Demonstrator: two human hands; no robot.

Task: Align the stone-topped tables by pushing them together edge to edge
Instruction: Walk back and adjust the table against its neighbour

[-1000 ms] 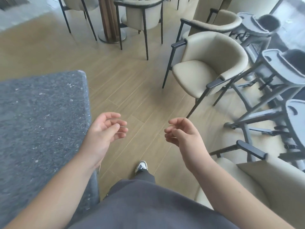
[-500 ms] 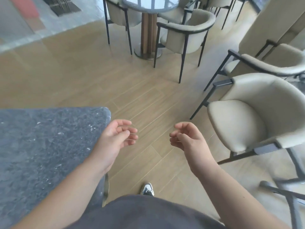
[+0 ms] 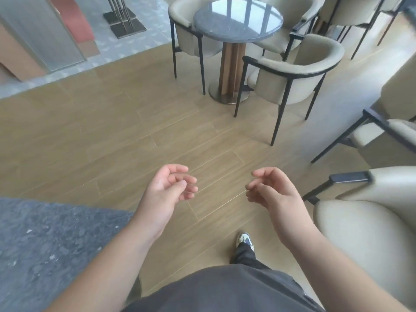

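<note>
Your left hand (image 3: 167, 190) hung in the air with its fingers loosely curled and nothing in it, just past the corner of the dark speckled stone-topped table (image 3: 51, 242) at your lower left, your forearm crossing above that corner without plainly touching the stone. Your right hand (image 3: 273, 191) was held level with it, palm turned inward, fingers likewise relaxed and holding nothing. Both hands floated over the wood-plank floor (image 3: 126, 140), near each other but apart. Ahead stood a round stone-topped table (image 3: 237, 19) on a wooden pedestal, well apart from the near one, ringed by beige armchairs (image 3: 299, 70). Another beige chair (image 3: 369, 233) sat just beside your right forearm. One shoe (image 3: 245, 239), perhaps a sneaker, showed below your hands
</note>
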